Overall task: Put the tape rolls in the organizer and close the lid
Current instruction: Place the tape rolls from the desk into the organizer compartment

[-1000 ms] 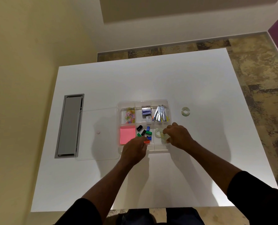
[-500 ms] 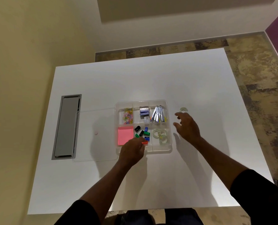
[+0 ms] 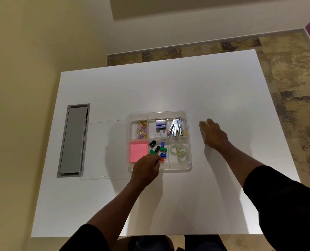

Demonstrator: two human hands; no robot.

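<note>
A clear compartment organizer point(image 3: 188, 169) sits mid-table. Its front right compartment holds three clear tape rolls point(image 3: 179, 152). My left hand point(image 3: 147, 170) is curled over the organizer's front rim, next to the small coloured clips. My right hand point(image 3: 213, 135) lies to the right of the organizer with its fingers stretched out flat. The fingertips cover the spot where a loose tape roll lay, and only a pale edge of that roll point(image 3: 204, 123) shows under them. The clear lid point(image 3: 105, 149) lies flat on the table against the organizer's left side.
The other compartments hold paper clips point(image 3: 141, 128), staple boxes point(image 3: 160, 124), metal clips point(image 3: 176, 126), a pink note pad point(image 3: 138, 151) and coloured clips point(image 3: 158, 149). A grey cable hatch point(image 3: 74, 140) is set into the white table point(image 3: 168, 84) at the left.
My right hand let go of a tape roll in the organizer's front right compartment, then moved right and away over the loose roll on the table. My left hand stayed on the rim.
</note>
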